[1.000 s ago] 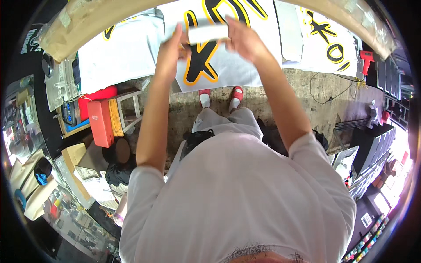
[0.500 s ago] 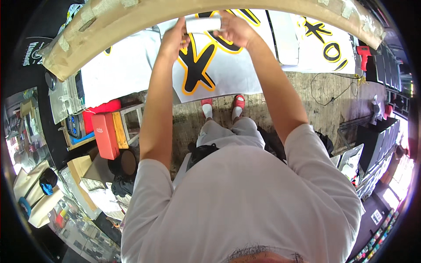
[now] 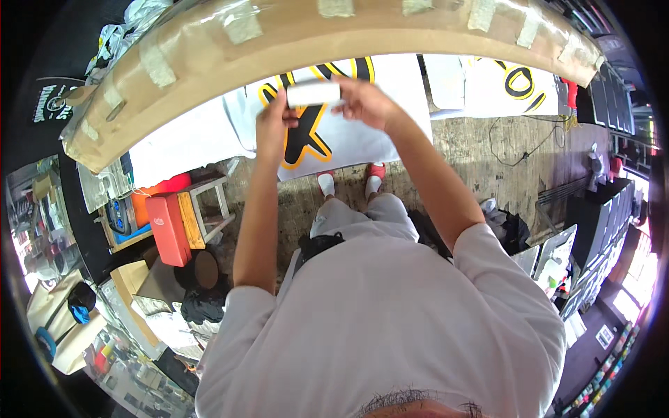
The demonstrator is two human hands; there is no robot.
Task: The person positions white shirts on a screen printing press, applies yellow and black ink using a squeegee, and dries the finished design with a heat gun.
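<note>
A short white roll (image 3: 313, 94) is held crosswise between my two hands, one at each end. My left hand (image 3: 274, 120) is closed on its left end, with the thumb up along it. The fingers of my right hand (image 3: 366, 103) grip the right end. Beneath my hands lies a white banner sheet (image 3: 390, 132) with bold black marks outlined in yellow. Its near edge hangs just beyond my red shoes. The roll hides part of the print.
Along the far side runs a long brown wrapped tube (image 3: 293, 45) with tape strips. A red box (image 3: 168, 230) and a wooden step stool (image 3: 209, 209) stand at left. A black cable (image 3: 512, 153) lies on the wooden floor at right.
Both hands, still holding the white roll, have come nearer to my body. The view has shifted, so the brown tube shows lower and covers more of the banner and the red tool at right.
</note>
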